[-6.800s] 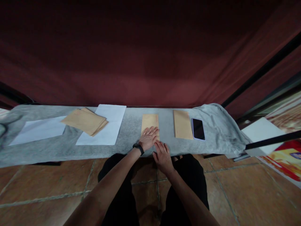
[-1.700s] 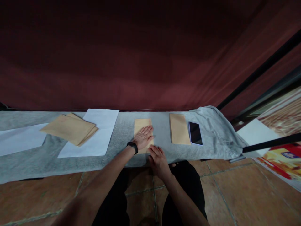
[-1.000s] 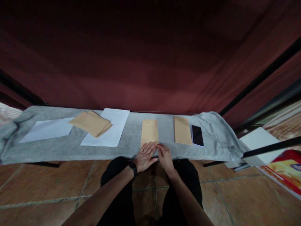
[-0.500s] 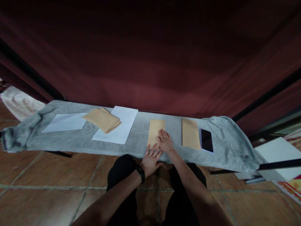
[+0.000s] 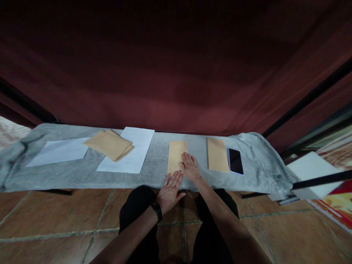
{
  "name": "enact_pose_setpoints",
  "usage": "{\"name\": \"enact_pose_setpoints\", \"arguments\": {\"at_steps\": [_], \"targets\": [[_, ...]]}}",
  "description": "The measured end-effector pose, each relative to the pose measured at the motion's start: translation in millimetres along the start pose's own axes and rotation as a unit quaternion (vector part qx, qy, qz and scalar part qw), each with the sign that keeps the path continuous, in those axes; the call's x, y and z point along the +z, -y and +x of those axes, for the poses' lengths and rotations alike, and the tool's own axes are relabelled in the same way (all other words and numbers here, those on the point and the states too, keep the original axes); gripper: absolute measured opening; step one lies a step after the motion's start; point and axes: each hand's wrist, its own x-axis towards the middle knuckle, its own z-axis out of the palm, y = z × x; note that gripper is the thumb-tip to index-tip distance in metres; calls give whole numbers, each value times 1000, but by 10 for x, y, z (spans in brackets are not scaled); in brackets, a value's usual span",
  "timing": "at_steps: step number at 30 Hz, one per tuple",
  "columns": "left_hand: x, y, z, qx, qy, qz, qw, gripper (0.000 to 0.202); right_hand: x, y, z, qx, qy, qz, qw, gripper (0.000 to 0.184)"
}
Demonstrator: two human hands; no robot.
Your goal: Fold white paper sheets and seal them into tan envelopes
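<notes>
The envelope is touched by right hand and left hand, grips flattened, unclosed — probably light, easily creased; side edges should be held.

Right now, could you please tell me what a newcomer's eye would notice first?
Likely the left hand and right hand, close together at the near end of the middle brown envelope. Next come the fanned envelopes partly on white paper at left, and the dark-screened phone at right.
</notes>
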Motion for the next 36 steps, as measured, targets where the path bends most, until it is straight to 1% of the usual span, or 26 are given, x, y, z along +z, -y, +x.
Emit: {"name": "enact_pose_setpoints", "arguments": {"at_steps": [2,6,9,12,14,16,18,20,21,23,25,26,27,29,30,31,34,35,36], "targets": [[-3,14,-20,-3,-2,-1,1000,72,-37,27,-209,-17,2,-3,1000,54],[-37,115,-34,-9,-13,-35,999,55,-126,103,-598,-33,-3,-11,999,53],[-41,234,40,-30,-17,-51,998,55,-166,153,-824,-54,-12,-10,998,53],[-26,311,281,-29,11,-46,998,60,-164,194,-962,-60,-18,-8,998,54],[-22,338,545,-32,40,-45,998,62,-152,222,-999,-48,-17,-5,999,53],[-23,370,847,-51,56,-45,996,63,-148,250,-1002,-31,-15,1,999,52],[-15,422,1122,-84,46,-42,994,61,-157,274,-988,-20,-13,8,1000,51],[13,489,1297,-114,32,-39,992,61,-178,283,-969,-14,-18,17,1000,48],[35,522,1331,-134,18,-39,990,61,-190,280,-960,-8,-24,21,999,47],[84,568,1285,-181,-35,-51,982,62,-213,262,-937,15,-43,32,998,45],[116,576,1117,-221,-104,-86,966,64,-230,237,-905,49,-70,44,995,44],[116,564,1008,-231,-127,-110,958,64,-235,228,-883,66,-82,48,993,44],[103,541,897,-244,-139,-136,950,63,-239,224,-858,82,-92,51,991,43],[35,476,706,-273,-139,-189,933,58,-241,234,-803,111,-97,49,988,41],[-16,439,638,-287,-141,-230,919,54,-241,248,-776,124,-93,47,987,39],[-73,402,593,-303,-140,-286,899,48,-238,264,-751,135,-85,44,986,38],[-246,313,562,-352,-144,-448,809,30,-217,301,-704,161,-63,38,984,39],[-292,294,572,-366,-151,-476,785,26,-205,302,-699,164,-64,42,984,39],[-331,279,583,-378,-158,-490,770,23,-189,296,-697,165,-70,49,983,39]]}}
